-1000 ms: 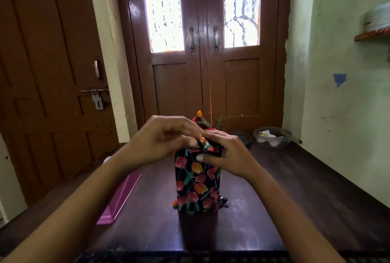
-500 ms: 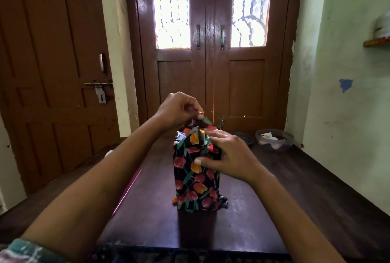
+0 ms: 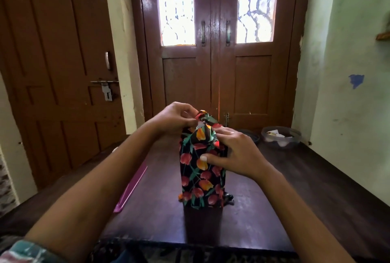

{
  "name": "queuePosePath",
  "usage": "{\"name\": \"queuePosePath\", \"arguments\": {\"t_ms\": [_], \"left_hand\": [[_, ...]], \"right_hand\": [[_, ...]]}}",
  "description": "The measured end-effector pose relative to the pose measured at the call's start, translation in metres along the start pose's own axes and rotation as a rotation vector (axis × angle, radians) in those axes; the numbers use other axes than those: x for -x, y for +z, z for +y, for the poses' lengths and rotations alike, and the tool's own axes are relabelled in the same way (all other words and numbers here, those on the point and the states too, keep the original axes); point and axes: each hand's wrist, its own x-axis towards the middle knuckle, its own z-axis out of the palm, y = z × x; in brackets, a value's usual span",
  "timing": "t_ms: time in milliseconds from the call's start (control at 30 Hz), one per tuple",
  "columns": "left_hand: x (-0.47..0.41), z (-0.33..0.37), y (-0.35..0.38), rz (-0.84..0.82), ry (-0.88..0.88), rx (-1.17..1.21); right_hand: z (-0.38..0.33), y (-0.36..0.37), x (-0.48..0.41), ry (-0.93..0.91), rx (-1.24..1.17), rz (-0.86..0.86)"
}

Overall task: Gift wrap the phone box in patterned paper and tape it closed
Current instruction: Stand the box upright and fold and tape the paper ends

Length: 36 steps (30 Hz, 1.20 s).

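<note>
Found phone box (image 3: 200, 170), covered in patterned paper (image 3: 198, 180), standing upright mid-surface (image 3: 274, 199). Noted left hand (image 3: 175, 118) fingers pinching loose paper flap at top; right hand (image 3: 234, 153) fingers clasping upper part, thumb pressed on front face. Recorded pink plastic piece (image 3: 132, 186) lying apart, leftward.

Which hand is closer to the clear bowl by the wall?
Right. The right hand holds the wrapped box on the side facing the clear bowl. The left hand pinches the paper at the box's top, on the side away from the bowl.
</note>
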Motion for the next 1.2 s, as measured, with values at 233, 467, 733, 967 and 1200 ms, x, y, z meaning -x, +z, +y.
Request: {"name": "queuePosePath", "arguments": {"t_ms": [233, 467, 733, 967, 1200], "left_hand": [[-0.005, 0.004, 0.01, 0.132, -0.056, 0.015], [0.004, 0.012, -0.003, 0.235, 0.212, -0.131], [-0.008, 0.024, 0.002, 0.386, 0.303, -0.366], [-0.009, 0.017, 0.012, 0.476, 0.301, -0.345], [-0.004, 0.023, -0.001, 0.369, 0.377, -0.298]], "right_hand": [[-0.002, -0.002, 0.0, -0.001, -0.043, -0.035], [-0.002, 0.002, -0.001, 0.029, -0.105, -0.024], [-0.004, 0.005, 0.001, -0.006, -0.137, 0.008], [0.0, 0.008, 0.003, -0.001, -0.156, 0.019], [-0.007, -0.009, -0.009, 0.035, -0.076, -0.063]]}}
